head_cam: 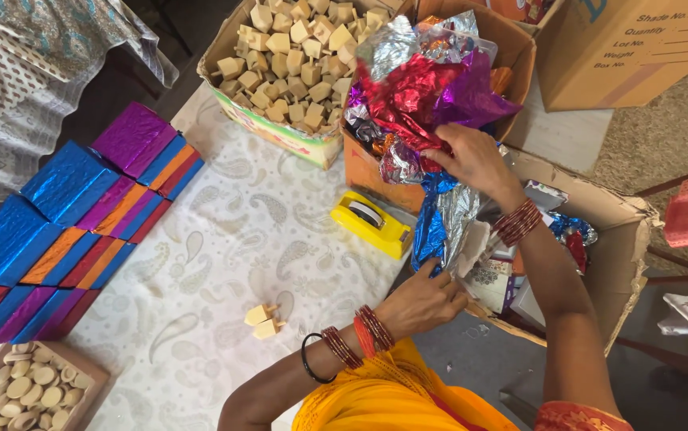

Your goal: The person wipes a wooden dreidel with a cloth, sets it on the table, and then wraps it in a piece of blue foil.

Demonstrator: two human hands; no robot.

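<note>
Two hands work the foil: my right hand (472, 160) pinches crumpled foil sheets (428, 88) in the orange box (368, 172), my left hand (424, 299) grips a blue-silver foil sheet (440, 219). Yellow tape dispenser (372, 223) sits just beside; wrapped boxes (73, 223) lie well apart.

The foil sheets (432, 84) crammed in the orange cardboard box (368, 172) at one o'clock look thin, crinkled and mirror-glossy. At eleven o'clock, pale wooden tops (296, 60) appear matt and unvarnished. The tape dispenser (369, 223) is smooth yellow plastic. Wrapped boxes (65, 183) at nine o'clock shine metallic. The printed tablecloth (224, 255) looks soft, matt.
</note>
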